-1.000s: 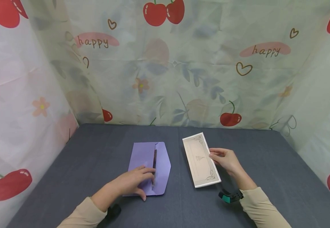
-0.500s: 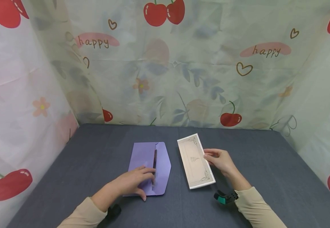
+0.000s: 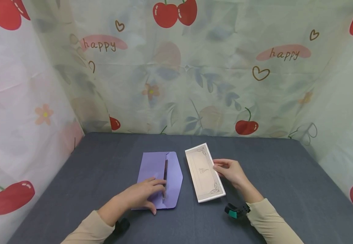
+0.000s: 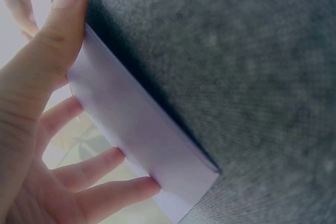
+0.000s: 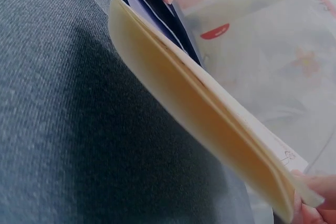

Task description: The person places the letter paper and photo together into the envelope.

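Note:
A purple envelope point(image 3: 153, 166) lies on the dark tabletop, flap spread out to the right, with a dark slit along its opening. My left hand point(image 3: 143, 194) rests on it, fingertips near the slit and thumb by the near edge. In the left wrist view these fingers point(image 4: 97, 169) are spread and touch the envelope's pale surface point(image 4: 121, 93). Just right of the flap, my right hand point(image 3: 232, 173) pinches the right edge of a cream folded card point(image 3: 201, 171) with scroll corners. The right wrist view shows the card's folded layers point(image 5: 194, 114) gaping slightly, held above the cloth.
A dark grey cloth covers the table point(image 3: 264, 162). Behind and at both sides hangs a curtain point(image 3: 188, 91) printed with cherries and hearts. A black and green wrist strap point(image 3: 237, 210) sits by the right sleeve, and a dark object point(image 3: 121, 226) by the left.
My right hand has moved left, bringing the folded card closer to the envelope's flap. The left hand and the envelope have stayed in place.

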`<act>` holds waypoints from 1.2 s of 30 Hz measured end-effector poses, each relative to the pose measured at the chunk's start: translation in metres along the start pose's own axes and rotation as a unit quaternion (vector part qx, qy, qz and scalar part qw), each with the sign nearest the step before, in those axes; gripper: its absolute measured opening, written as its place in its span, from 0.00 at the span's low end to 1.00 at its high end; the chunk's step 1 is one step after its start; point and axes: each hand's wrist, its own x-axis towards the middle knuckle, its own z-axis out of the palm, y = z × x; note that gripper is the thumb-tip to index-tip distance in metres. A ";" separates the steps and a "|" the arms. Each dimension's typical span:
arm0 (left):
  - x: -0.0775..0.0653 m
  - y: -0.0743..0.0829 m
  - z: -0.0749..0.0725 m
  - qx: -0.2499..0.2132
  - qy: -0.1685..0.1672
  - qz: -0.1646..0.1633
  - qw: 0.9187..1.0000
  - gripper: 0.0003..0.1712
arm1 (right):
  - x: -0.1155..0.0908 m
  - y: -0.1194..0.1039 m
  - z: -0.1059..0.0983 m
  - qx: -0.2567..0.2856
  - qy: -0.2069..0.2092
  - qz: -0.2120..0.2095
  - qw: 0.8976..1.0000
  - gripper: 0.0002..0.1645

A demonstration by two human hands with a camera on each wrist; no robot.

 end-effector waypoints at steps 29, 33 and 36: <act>0.001 0.001 -0.002 -0.003 -0.016 -0.017 1.000 0.32 | -0.002 -0.009 0.022 0.036 -0.020 -0.006 0.999 0.20; 0.002 0.002 -0.002 -0.008 -0.025 -0.028 0.999 0.33 | -0.002 -0.009 0.026 0.044 -0.021 -0.005 0.999 0.19; 0.002 0.002 -0.002 -0.009 -0.028 -0.030 0.999 0.33 | -0.001 -0.009 0.030 0.041 -0.020 -0.003 0.999 0.19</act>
